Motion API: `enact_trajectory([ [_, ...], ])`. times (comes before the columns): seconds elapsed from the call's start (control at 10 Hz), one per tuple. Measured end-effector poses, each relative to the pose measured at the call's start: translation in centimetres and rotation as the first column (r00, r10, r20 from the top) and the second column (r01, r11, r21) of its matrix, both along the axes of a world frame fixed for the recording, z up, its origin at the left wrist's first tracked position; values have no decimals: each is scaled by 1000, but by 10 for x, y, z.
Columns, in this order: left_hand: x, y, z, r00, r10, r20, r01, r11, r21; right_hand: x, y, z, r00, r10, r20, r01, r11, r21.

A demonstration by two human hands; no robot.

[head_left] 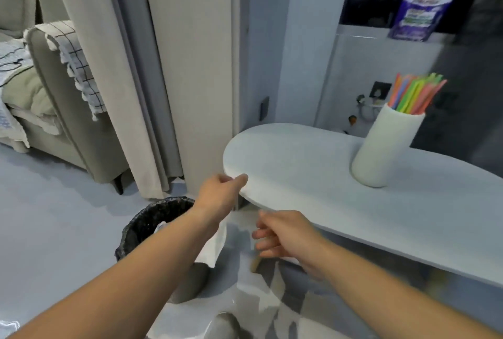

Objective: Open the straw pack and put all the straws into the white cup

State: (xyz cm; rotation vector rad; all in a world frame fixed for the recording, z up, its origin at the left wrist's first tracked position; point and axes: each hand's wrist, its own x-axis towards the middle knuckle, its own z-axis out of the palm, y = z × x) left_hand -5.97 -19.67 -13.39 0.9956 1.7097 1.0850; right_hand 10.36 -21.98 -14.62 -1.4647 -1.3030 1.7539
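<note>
The straws (413, 93) are standing in the white cup (381, 148) on the table (299, 164). The left hand (220, 194) is curling its fingers by the clear pack (215, 246); I cannot tell if it is gripping it. The right hand (283, 235) is hanging with open fingers.

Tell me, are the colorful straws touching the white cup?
Touching. The head view shows the straws standing inside the white cup, their lower ends hidden in it and their sides leaning against its rim.

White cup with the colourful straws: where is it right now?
The white cup stands at the right of the head view, on the pale oval table, with the straws sticking out of its top and a purple detergent pouch higher up behind it.
</note>
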Motion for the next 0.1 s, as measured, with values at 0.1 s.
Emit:
enact_trajectory([
  [0.1, 32, 19, 34, 989, -143, 31, 140, 988, 66, 50, -10, 32, 998, 6, 56, -16, 986, 169],
])
